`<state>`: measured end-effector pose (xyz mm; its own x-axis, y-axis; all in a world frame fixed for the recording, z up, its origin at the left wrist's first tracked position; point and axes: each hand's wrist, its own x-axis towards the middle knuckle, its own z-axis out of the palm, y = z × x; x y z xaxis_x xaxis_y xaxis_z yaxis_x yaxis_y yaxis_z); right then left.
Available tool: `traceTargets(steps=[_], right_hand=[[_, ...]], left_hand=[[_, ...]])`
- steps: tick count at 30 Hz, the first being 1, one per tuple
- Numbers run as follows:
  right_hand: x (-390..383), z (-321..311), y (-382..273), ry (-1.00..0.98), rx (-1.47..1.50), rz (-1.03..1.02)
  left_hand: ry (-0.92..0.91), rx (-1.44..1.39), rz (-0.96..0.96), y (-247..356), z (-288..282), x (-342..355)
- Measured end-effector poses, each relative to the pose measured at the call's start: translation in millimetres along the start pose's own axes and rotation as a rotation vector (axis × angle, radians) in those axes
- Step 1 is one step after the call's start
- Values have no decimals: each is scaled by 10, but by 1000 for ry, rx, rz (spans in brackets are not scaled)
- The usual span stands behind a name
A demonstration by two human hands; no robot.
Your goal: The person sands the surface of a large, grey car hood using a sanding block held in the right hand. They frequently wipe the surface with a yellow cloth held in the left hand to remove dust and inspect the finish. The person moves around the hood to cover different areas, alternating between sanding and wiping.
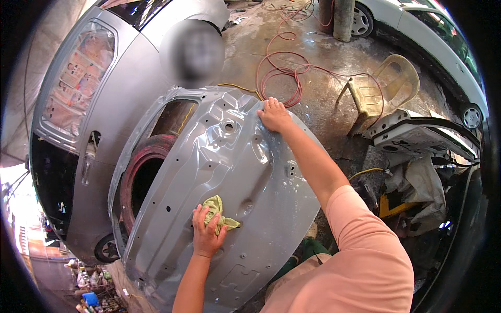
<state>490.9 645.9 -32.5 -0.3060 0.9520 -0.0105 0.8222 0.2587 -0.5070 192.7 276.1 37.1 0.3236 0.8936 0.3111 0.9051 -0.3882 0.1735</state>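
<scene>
In front of me lies a large grey car tailgate panel point(229, 172), its inner side up, with pressed ridges, round holes and a window opening. My left hand point(206, 236) presses a crumpled yellow-green cloth point(215, 213) against the lower middle of the panel, fingers curled on it. Over at the far right edge of the panel, my right hand point(274, 115) rests flat with its fingers stretched out. The metal around it looks wet and shiny, with small droplets. A reddish tire point(127, 190) shows through the window opening, beneath the panel.
A silver car point(117, 104) with paper-covered glass stands at left. A red hose point(269, 57) coils on the wet floor point(245, 36). To the right are a plastic chair point(365, 96), a loose white car part point(407, 130) and a white car point(428, 36).
</scene>
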Motion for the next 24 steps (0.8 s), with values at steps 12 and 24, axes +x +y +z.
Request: traceTargets(steps=[12, 24], right_hand=[[-714, 314, 848, 284, 151, 3], [-706, 326, 999, 355, 223, 52]], left_hand=[[-15, 8, 57, -24, 74, 28], [-17, 39, 79, -3, 55, 107]])
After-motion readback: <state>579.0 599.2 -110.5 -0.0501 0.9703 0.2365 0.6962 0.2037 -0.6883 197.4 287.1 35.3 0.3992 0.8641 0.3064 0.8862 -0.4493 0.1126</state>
